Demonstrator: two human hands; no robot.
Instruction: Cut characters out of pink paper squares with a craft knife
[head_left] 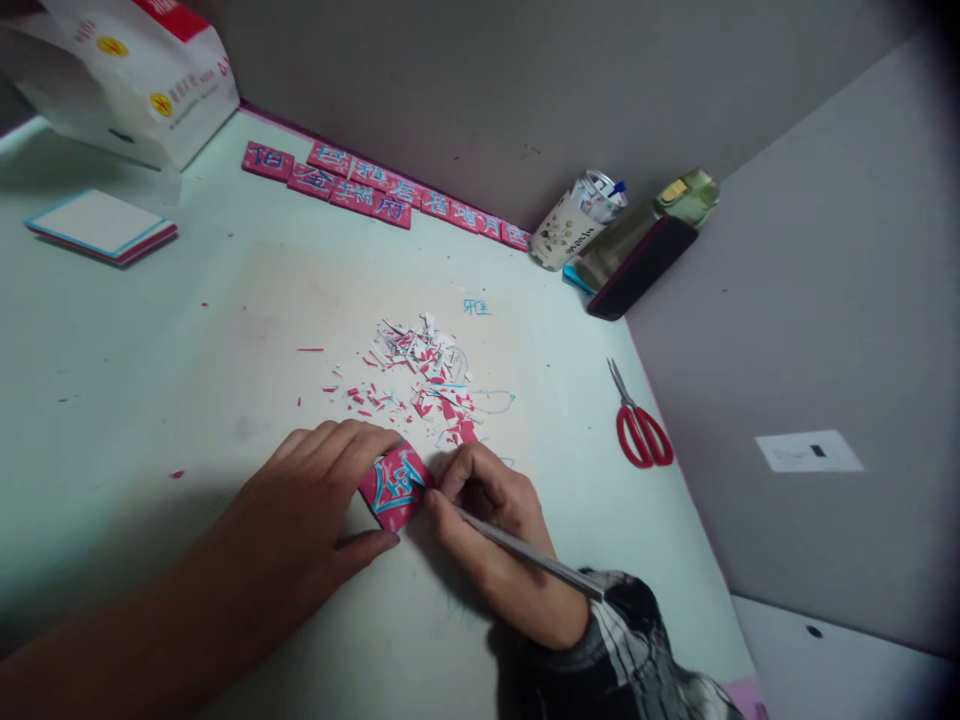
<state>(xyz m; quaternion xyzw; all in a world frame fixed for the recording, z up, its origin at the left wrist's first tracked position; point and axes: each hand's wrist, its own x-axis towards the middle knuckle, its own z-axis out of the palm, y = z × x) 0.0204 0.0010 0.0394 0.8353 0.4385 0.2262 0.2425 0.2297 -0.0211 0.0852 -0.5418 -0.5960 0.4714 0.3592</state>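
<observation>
We pin the red paper piece [395, 487] with left hand [307, 520] fingertips | right hand [495, 540] grip closed on thin blade tool [525, 550] | paper light, flimsy, tears easily; hold by edges.

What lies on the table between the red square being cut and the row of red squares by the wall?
In the head view, a heap of paper scraps lies between the red square and the row of squares.
</observation>
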